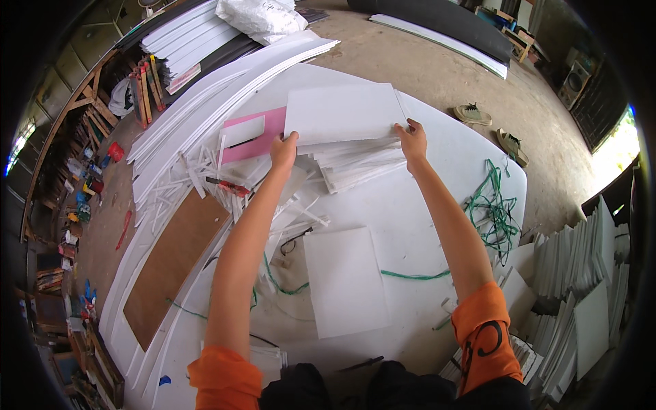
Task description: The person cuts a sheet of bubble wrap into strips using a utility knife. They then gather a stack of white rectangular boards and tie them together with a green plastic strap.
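Head view: two bare hands gripped one flat, rectangular white sheet [340,113], the left hand [284,152] closed on its near left corner and the right hand [413,142] on its near right, over one layered stack of white pieces [355,167]; contact with the stack could not be told. Around these lay one pink panel [275,123], one red-and-black cutter [229,186], one smooth brown oblong board [174,266], one loose white rectangle [347,283] and one tangle of stringy green twine [492,208], with two shoes [472,114] on the rough floor [403,65] beyond.
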Available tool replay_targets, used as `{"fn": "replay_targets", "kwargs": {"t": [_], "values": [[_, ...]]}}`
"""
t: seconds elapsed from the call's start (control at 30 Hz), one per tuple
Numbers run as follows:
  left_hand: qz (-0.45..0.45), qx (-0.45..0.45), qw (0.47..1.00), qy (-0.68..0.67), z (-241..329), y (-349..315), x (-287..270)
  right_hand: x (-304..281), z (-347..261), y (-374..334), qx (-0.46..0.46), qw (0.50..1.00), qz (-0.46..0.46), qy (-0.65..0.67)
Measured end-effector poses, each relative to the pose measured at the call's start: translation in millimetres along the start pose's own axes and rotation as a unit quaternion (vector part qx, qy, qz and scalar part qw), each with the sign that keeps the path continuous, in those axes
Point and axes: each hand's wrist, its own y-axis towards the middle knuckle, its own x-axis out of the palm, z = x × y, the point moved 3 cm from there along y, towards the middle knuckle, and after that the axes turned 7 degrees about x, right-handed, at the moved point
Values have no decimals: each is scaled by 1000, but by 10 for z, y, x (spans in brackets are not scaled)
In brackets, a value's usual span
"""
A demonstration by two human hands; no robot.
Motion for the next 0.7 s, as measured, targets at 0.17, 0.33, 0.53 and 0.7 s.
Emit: {"fn": "replay_targets", "kwargs": {"t": [0.17, 0.33, 0.53, 0.7], "values": [[-48, 10, 996, 68, -62, -256, -63, -176, -48, -373, -49, 997, 48, 26], [-48, 1, 999, 17, -139, -400, -165, -263, -366, -762, -119, 982, 57, 137], [81, 157, 978, 110, 364, -880, -381, -660, -708, -1291, -83, 945, 6, 316], [-14, 362, 918, 162, 1234, -1329, -802, -1096, -638, -1638, -84, 943, -79, 313]]}}
